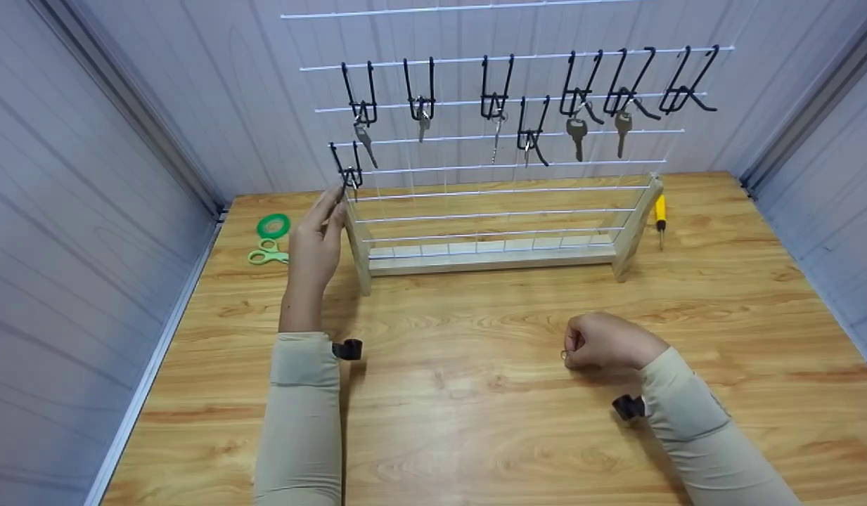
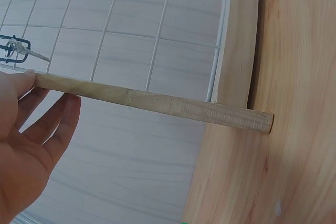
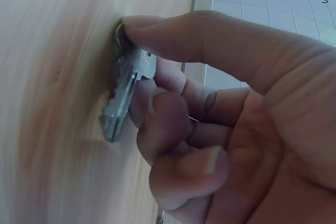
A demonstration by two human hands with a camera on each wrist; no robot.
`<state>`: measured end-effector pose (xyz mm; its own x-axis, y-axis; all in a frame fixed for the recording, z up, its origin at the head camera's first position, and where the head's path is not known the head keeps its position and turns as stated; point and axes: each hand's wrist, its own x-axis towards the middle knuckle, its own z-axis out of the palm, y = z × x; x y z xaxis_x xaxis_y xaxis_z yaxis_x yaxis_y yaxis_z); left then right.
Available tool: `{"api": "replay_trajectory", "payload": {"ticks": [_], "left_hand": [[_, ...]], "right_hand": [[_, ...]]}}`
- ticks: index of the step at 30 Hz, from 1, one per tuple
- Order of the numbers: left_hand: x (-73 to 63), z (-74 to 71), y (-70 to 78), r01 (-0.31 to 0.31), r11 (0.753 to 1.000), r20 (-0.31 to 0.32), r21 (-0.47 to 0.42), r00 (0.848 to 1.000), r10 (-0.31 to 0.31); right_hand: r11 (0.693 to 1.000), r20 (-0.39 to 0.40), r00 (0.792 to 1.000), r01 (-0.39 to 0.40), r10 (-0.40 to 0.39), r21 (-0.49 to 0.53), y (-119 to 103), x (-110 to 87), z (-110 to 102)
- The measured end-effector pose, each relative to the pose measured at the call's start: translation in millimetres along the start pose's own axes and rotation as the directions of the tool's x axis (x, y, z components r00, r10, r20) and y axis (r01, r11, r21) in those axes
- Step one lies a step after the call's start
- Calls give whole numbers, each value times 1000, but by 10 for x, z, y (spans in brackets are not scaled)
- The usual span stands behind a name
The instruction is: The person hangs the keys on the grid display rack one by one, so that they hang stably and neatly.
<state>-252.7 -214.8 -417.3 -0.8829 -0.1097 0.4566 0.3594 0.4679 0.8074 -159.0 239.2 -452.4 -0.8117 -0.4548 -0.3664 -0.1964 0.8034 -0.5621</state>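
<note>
My left hand (image 1: 315,242) grips the upper end of the left wooden post (image 2: 131,98) of a white wire-grid rack, thumb on one side and fingers on the other. Just above it hangs a black hook (image 1: 347,169) with a key. Low over the table at the right, my right hand (image 1: 609,341) pinches a small metal ring between thumb and finger. From that ring a silver key (image 3: 123,95) dangles, seen in the right wrist view. Several black hooks hang along the grid; most carry keys, such as this key (image 1: 576,133). The rightmost hook (image 1: 686,91) bears none.
The rack's wooden base (image 1: 489,263) stands towards the back of the wooden table. Left of it lie a green tape roll (image 1: 284,234) and green-handled scissors (image 1: 268,261). A yellow-handled screwdriver (image 1: 660,211) lies at the right. Pale panels (image 1: 74,232) enclose the sides and back.
</note>
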Motion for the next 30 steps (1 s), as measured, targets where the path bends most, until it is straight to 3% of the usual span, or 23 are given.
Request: {"api": "replay_trajectory", "payload": {"ticks": [17, 25, 30], "left_hand": [[5, 8, -9, -19, 1000, -14, 18, 1000, 20], [10, 0, -8, -15, 1000, -3, 27, 1000, 15], [12, 1, -12, -13, 999, 2, 30, 1000, 13]], "right_hand": [[984, 5, 991, 137, -137, -111, -137, -54, 31], [971, -95, 972, 203, -215, -122, -254, -115, -9], [973, -156, 962, 213, -224, -84, -373, -180, -72]]}}
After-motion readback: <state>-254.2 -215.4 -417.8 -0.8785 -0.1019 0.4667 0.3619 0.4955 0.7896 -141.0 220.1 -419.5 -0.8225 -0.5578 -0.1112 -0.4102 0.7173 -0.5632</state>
